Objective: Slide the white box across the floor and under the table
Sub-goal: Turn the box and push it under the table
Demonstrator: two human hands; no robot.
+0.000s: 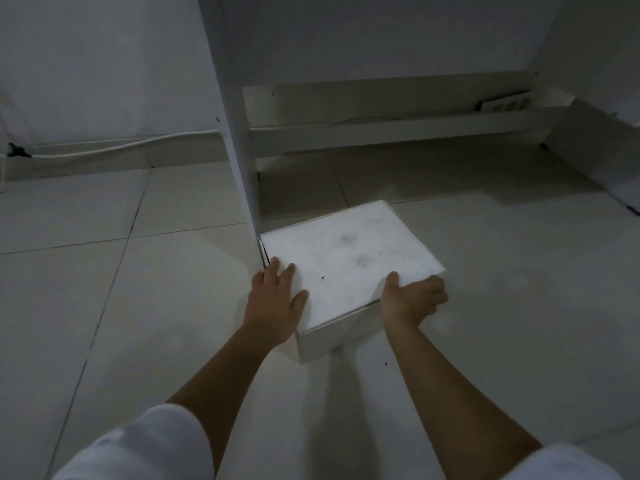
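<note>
A white box [349, 268] with a flat lid lies on the tiled floor, its far left corner right beside the white table leg [239, 133]. My left hand [277, 301] presses flat against the box's left side, fingers over the lid edge. My right hand [412, 299] cups the near right corner, thumb on the lid and fingers curled round the side. The box's far end reaches just past the line of the table leg.
Under the table, a low white crossbar [398, 129] runs along the back with a power strip [504, 102] above it. A white cable [104, 150] trails along the skirting at left. A white panel [595, 157] bounds the right side. Pale floor tiles [502, 271] surround the box.
</note>
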